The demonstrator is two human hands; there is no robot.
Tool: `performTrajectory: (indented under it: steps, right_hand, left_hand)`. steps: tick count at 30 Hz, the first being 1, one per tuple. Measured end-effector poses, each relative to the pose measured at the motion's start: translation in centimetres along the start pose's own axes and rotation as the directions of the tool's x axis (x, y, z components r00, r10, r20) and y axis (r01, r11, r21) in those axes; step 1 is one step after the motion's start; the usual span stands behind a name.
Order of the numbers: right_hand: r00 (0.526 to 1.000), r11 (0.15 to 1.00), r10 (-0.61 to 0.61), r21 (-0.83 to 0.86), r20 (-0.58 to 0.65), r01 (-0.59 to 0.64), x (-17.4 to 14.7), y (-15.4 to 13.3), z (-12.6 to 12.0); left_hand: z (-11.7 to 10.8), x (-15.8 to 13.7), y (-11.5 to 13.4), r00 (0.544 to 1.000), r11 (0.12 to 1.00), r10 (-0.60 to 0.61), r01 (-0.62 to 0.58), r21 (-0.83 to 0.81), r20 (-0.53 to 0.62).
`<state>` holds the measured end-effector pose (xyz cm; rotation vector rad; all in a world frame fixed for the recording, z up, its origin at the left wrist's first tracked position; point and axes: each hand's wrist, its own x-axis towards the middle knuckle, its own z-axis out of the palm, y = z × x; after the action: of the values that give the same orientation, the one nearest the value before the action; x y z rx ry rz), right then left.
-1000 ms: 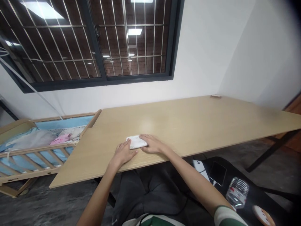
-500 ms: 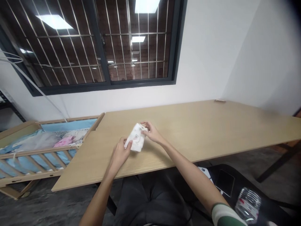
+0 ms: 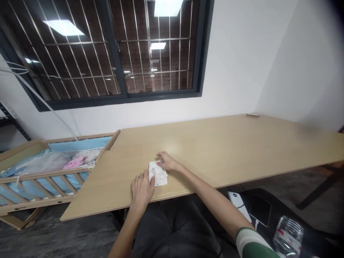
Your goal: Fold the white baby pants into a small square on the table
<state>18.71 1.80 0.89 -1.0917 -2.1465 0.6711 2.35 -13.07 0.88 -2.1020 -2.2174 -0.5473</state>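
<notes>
A small folded white cloth (image 3: 158, 175) with a faint print lies on the wooden table (image 3: 215, 147), close to its front edge. My left hand (image 3: 143, 188) rests along the cloth's left side, fingers stretched out and thumb at its lower left edge. At the upper right corner is my right hand (image 3: 167, 160), its fingers apart and loosely bent, fingertips touching or just over the cloth. Neither hand grips it. The right fingers partly cover its top edge.
A wooden crib (image 3: 45, 179) with blue lining and a pink cloth (image 3: 74, 163) adjoins the table's left end. A black seat at lower right bears a white device (image 3: 239, 205), a dark phone-like slab (image 3: 260, 210) and a plastic bottle (image 3: 288, 236). Behind is a barred window (image 3: 158, 64).
The white cloth has come down from between both hands onto the table, nearer the front edge. Both hands have lowered with it and loosened their pinch.
</notes>
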Motion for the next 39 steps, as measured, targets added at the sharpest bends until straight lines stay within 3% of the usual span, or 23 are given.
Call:
performTrajectory:
  steps: [3,6,10,14,17,20,31,39]
  right_hand:
    - [0.984,0.975,-0.179,-0.133,-0.003,0.177,-0.6,-1.3,-0.1]
    - [0.939,0.922,-0.334,-0.176,0.086,0.344,-1.5,-3.8,-0.9]
    - [0.886,0.9,-0.384,-0.11,0.26,0.422,-3.2,-6.8,-1.7]
    - [0.817,0.894,-0.419,0.026,0.396,0.447,-4.8,-7.6,-1.4]
    - [0.798,0.908,-0.392,0.052,0.459,0.416,-5.2,-7.0,-0.7]
    - [0.82,0.937,-0.326,0.049,0.471,0.345,-4.8,-5.7,-0.1]
    - [0.821,0.935,-0.27,-0.066,0.502,0.348,-0.5,-1.2,0.4]
    - [0.847,0.942,-0.138,-0.197,0.513,0.272,2.1,0.6,-0.1]
  left_hand:
    - [0.0,-0.8,0.9,0.986,0.997,0.078,-0.079,-0.003,-0.146]
    - [0.9,-2.0,2.0,0.964,0.971,0.194,-0.215,-0.104,-0.183]
    - [2.9,-3.4,2.9,0.95,0.956,0.244,-0.27,-0.119,-0.194]
    - [4.0,-4.1,3.2,0.952,0.961,0.241,-0.261,-0.089,-0.19]
    - [3.8,-4.3,3.3,0.96,0.965,0.242,-0.254,-0.071,-0.144]
    - [3.6,-4.3,3.3,0.965,0.968,0.231,-0.241,-0.071,-0.12]
    - [4.6,-4.5,3.1,0.952,0.965,0.246,-0.258,-0.045,-0.184]
    - [4.8,-4.7,2.8,0.925,0.958,0.286,-0.28,0.061,-0.25]
